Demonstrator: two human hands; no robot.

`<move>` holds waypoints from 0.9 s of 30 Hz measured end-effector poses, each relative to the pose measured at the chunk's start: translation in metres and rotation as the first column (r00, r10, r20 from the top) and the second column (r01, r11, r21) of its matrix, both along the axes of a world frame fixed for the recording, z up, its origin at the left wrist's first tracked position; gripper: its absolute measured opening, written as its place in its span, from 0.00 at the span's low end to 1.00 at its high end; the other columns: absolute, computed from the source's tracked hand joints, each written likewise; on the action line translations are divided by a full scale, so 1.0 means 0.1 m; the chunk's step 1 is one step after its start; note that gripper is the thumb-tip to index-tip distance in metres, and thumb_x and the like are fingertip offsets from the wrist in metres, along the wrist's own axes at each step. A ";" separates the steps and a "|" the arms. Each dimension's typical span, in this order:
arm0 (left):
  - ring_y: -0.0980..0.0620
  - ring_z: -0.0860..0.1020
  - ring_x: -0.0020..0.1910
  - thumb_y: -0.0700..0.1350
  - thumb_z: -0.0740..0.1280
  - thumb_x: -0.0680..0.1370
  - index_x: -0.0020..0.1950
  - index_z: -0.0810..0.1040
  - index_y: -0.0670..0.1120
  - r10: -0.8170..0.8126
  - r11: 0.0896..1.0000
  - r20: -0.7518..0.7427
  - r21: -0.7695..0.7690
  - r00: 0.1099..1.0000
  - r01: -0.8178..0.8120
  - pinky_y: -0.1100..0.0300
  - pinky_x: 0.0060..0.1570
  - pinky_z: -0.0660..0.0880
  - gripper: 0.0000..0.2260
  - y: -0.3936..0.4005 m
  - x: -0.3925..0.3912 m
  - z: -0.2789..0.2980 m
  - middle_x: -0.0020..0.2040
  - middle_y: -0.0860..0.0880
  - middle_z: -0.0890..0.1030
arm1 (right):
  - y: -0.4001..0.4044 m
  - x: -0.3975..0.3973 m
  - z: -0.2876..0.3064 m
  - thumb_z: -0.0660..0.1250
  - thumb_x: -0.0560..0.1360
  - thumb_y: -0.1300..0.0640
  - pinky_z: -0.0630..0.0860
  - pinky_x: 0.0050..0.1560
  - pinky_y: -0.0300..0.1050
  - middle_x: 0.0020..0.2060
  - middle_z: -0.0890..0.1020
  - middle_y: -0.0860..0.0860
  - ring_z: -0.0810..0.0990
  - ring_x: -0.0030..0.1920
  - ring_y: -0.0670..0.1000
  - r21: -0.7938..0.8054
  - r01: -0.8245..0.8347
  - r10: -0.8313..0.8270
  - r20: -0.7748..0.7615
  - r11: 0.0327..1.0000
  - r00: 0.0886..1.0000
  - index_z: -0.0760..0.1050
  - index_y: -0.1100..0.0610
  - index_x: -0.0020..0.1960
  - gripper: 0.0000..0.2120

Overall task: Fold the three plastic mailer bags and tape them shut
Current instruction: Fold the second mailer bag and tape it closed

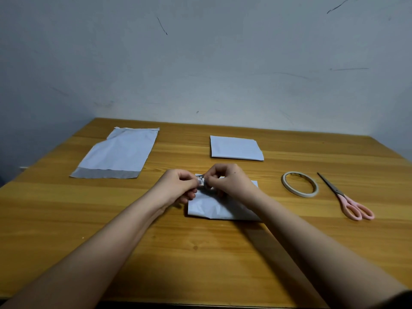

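Head view: folded mailer (219, 208) (white) under both hands.

Right hand (229, 180) and forearm cover the upper-right part of the folded mailer bag (214, 208) – its top edge shows only in bits. The small piece of tape (201, 181) pinched between both hands is mostly behind fingertips, too small to tell its length or which side is sticky. Left hand (178, 186) hides the bag's upper-left corner. Can't tell if the tape touches the bag. Both arms cut off by the bottom edge. Table (66, 219) runs out of frame left, right and bottom. Scissors (345, 197) blade tip is thin, blurred.
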State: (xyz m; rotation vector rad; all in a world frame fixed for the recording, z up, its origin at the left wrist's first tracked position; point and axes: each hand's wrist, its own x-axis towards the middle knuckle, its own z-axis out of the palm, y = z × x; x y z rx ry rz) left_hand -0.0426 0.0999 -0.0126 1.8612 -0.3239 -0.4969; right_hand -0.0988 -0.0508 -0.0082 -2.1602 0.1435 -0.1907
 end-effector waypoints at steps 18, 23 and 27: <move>0.59 0.73 0.22 0.41 0.68 0.77 0.44 0.80 0.41 -0.007 0.998 -0.118 -0.065 0.993 0.000 0.68 0.22 0.69 0.04 0.06 -0.06 0.06 0.30 0.50 0.77 | 0.00 -0.01 0.01 0.67 0.72 0.64 0.69 0.25 0.33 0.28 0.78 0.48 0.72 0.22 0.39 0.134 0.050 -0.044 -0.046 0.990 0.998 0.76 0.57 0.36 0.07; 0.60 0.72 0.21 0.41 0.68 0.77 0.41 0.79 0.42 -0.029 0.999 -0.117 -0.049 0.993 0.024 0.69 0.20 0.67 0.05 0.05 -0.06 0.07 0.26 0.51 0.77 | 0.01 0.00 -0.04 0.71 0.69 0.52 0.78 0.37 0.48 0.31 0.81 0.47 0.81 0.34 0.49 -0.070 0.072 -0.070 0.031 0.995 0.997 0.78 0.54 0.38 0.06; 0.60 0.72 0.20 0.40 0.67 0.77 0.40 0.79 0.42 -0.044 0.998 -0.106 -0.042 0.993 0.040 0.69 0.19 0.65 0.06 0.05 -0.05 0.09 0.26 0.50 0.77 | 0.03 0.03 -0.04 0.71 0.71 0.50 0.80 0.43 0.51 0.34 0.83 0.49 0.82 0.38 0.49 -0.124 0.060 -0.055 0.041 0.990 0.998 0.78 0.54 0.39 0.08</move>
